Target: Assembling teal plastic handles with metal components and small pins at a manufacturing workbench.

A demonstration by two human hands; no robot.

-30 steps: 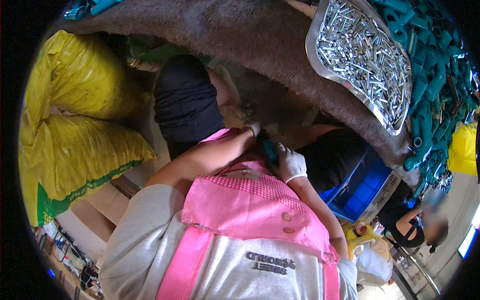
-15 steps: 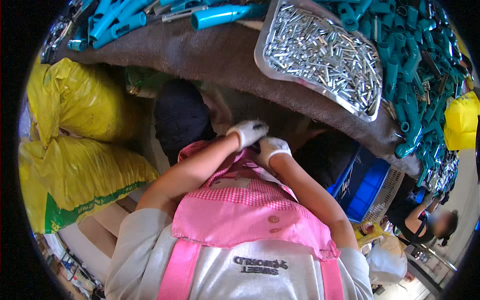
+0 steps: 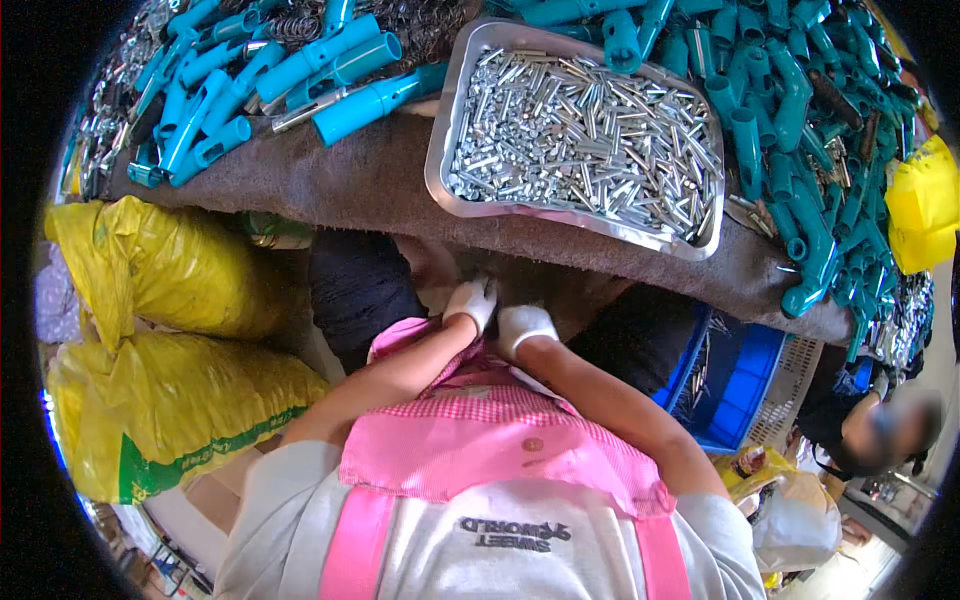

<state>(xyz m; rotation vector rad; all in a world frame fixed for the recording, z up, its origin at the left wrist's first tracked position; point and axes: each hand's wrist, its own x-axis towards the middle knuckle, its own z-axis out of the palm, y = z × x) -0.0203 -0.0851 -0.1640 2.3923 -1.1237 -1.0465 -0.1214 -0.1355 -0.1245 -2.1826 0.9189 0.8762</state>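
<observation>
My left hand [image 3: 470, 300] and my right hand [image 3: 522, 325] both wear white gloves. They sit side by side just below the front edge of the brown cloth-covered table [image 3: 370, 185], over my pink apron. Their backs face the camera and the fingers curl down, so anything between them is hidden. On the table just beyond them lies a metal tray [image 3: 436, 165] full of small silver pins. Teal plastic tubes [image 3: 300, 70] are piled to its left, and more teal tubes [image 3: 790, 120] to its right.
Two stuffed yellow sacks [image 3: 170, 340] stand at my left beside a black bag [image 3: 355, 290]. A blue crate [image 3: 735, 385] sits under the table at my right. Another person [image 3: 880, 430] sits at the lower right. A yellow bag [image 3: 920, 205] lies at the table's right end.
The view has tilted up, bringing more of the table, tray and left pile of tubes into view. My hands stay together by the table edge; the teal piece glimpsed between them no longer shows.
</observation>
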